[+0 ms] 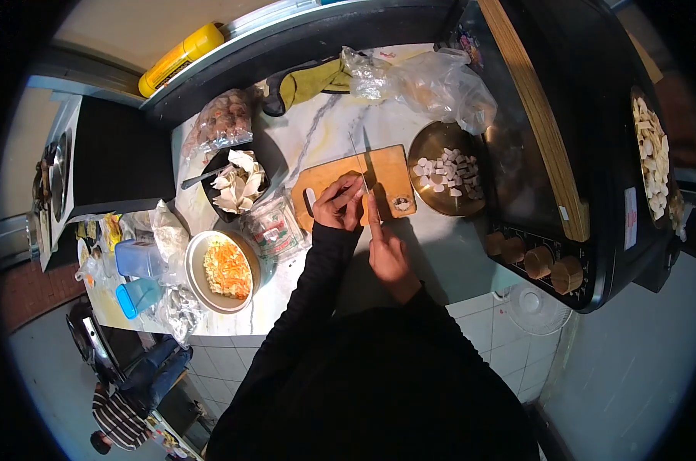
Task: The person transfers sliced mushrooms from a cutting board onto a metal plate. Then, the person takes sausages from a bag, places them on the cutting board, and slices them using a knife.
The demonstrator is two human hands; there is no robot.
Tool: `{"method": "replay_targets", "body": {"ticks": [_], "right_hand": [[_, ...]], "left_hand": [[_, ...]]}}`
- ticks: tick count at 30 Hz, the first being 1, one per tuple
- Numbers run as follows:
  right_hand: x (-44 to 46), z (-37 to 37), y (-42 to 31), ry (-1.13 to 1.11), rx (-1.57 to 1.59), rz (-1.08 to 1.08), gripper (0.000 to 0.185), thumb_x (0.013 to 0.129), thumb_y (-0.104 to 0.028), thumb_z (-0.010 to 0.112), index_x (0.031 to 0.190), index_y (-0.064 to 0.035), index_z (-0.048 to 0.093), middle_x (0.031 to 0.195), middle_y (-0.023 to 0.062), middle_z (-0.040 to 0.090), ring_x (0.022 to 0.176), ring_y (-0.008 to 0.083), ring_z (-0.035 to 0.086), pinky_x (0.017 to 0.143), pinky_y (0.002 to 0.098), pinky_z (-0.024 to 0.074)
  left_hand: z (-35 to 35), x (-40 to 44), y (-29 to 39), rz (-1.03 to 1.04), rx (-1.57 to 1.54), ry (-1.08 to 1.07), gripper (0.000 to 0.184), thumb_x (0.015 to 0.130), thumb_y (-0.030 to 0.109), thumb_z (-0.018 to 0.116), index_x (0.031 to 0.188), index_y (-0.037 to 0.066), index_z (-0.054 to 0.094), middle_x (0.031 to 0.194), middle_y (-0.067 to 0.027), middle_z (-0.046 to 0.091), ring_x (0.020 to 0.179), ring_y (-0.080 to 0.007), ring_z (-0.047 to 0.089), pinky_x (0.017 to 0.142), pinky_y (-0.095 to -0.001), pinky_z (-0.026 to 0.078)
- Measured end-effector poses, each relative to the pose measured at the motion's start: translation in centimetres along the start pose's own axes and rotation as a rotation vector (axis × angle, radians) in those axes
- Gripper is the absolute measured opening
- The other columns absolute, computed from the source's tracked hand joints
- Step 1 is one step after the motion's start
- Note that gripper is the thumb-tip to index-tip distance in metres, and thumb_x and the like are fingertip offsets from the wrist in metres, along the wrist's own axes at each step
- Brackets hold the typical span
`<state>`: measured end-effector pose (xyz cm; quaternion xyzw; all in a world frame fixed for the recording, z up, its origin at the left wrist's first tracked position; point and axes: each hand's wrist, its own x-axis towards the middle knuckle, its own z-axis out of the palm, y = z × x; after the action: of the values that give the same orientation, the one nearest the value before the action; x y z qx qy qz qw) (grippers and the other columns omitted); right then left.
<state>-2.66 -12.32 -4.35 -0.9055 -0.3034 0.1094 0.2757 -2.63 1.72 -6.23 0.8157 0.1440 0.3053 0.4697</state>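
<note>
On the marble-patterned counter lies a wooden cutting board. My right hand grips a knife, its index finger stretched along it and the thin blade pointing away from me across the board. Just left of the blade, my left hand is closed with its fingers bent together; whatever it pinches is mostly hidden. A small white piece rests at the board's left side. Right of the board, a round metal pan holds several small white chunks.
Left of the board stand a black bowl of pale pieces and a pot with shredded orange and pale food. Plastic bags and a green-black mitt lie behind. A black oven borders the right. One person is at far lower left.
</note>
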Motion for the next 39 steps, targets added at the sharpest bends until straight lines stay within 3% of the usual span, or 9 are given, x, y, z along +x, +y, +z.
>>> {"method": "replay_targets", "body": {"ticks": [2,18,20,24,33,35,36,38,39], "right_hand": [[0.2,0.2,0.3,0.012,0.001,-0.031,0.085,0.075,0.009,0.046,0.149,-0.0157,0.012,0.076,0.0267,0.056,0.068,0.0416,0.058,0.061,0.0459,0.0455],[0.9,-0.5,0.3,0.001,0.188,-0.028,0.081,0.075,0.011,0.043,0.148,-0.0135,0.017,0.073,0.0243,0.055,0.064,0.0364,0.057,0.059,0.0387,0.0434],[0.9,-0.7,0.5,-0.169,0.181,0.057,0.084,0.073,0.007,0.055,0.147,-0.009,0.019,0.11,0.0251,0.057,0.079,0.0376,0.062,0.068,0.0406,0.0491],[0.9,-0.9,-0.1,-0.046,0.0,-0.041,0.083,0.074,0.008,0.053,0.147,-0.0089,0.018,0.115,0.0262,0.055,0.085,0.0377,0.062,0.072,0.04,0.0493],[1.8,-0.8,-0.2,-0.123,0.168,0.021,0.078,0.08,0.008,0.044,0.148,-0.0101,0.011,0.121,0.031,0.051,0.103,0.0443,0.056,0.086,0.0448,0.0463],[2.5,-2.7,-1.7,-0.455,0.204,0.285,0.076,0.082,0.007,0.04,0.148,-0.0097,0.007,0.12,0.0318,0.051,0.104,0.0468,0.054,0.089,0.0466,0.0444],[2.4,-1.8,-1.2,-0.452,0.202,0.281,0.076,0.082,0.007,0.04,0.148,-0.0097,0.007,0.12,0.0318,0.051,0.104,0.0468,0.054,0.089,0.0466,0.0444],[1.4,0.6,0.3,0.019,0.145,-0.058,0.086,0.074,0.009,0.045,0.148,-0.0088,0.005,0.069,0.0259,0.058,0.061,0.0392,0.059,0.055,0.0449,0.0443],[1.4,0.4,0.2,0.024,0.142,-0.061,0.086,0.074,0.009,0.045,0.148,-0.0088,0.005,0.069,0.0259,0.058,0.061,0.0392,0.059,0.055,0.0449,0.0443]], "left_hand": [[-0.1,0.1,0.2,0.002,0.014,-0.008,0.02,0.081,0.004,0.064,0.101,0.006,0.07,0.1,-0.0115,0.067,0.086,-0.0247,0.065,0.076,-0.0293,0.051],[0.0,0.0,-0.1,-0.035,0.035,0.001,0.02,0.08,0.006,0.065,0.099,0.006,0.07,0.101,-0.0134,0.067,0.089,-0.0268,0.065,0.079,-0.0305,0.051],[-0.1,0.1,-0.1,-0.032,0.027,-0.001,0.02,0.08,0.006,0.064,0.099,0.006,0.07,0.1,-0.0136,0.067,0.089,-0.0271,0.065,0.079,-0.0308,0.051],[-0.1,0.2,0.1,-0.026,0.022,-0.001,0.02,0.08,0.005,0.064,0.099,0.004,0.07,0.1,-0.014,0.067,0.089,-0.0279,0.065,0.08,-0.0316,0.05],[-0.2,0.2,0.2,-0.022,0.013,-0.002,0.018,0.08,0.003,0.064,0.097,0.002,0.07,0.098,-0.0155,0.067,0.089,-0.0283,0.065,0.081,-0.0313,0.05],[-0.1,0.0,-0.1,-0.023,0.01,-0.001,0.018,0.08,0.003,0.064,0.097,0.002,0.07,0.098,-0.0155,0.067,0.089,-0.0283,0.065,0.08,-0.0313,0.051],[-0.1,0.1,-0.1,-0.03,0.007,-0.001,0.019,0.08,0.003,0.064,0.097,0.002,0.07,0.098,-0.0155,0.067,0.089,-0.0283,0.065,0.08,-0.0314,0.051],[-0.3,0.1,0.4,-0.024,0.02,-0.006,0.019,0.08,0.004,0.064,0.098,0.002,0.07,0.098,-0.0154,0.067,0.089,-0.0284,0.065,0.08,-0.0312,0.051],[-0.3,0.3,0.6,-0.015,0.034,-0.009,0.019,0.08,0.004,0.064,0.099,0.003,0.07,0.098,-0.0152,0.067,0.089,-0.0285,0.066,0.08,-0.031,0.051]]}}
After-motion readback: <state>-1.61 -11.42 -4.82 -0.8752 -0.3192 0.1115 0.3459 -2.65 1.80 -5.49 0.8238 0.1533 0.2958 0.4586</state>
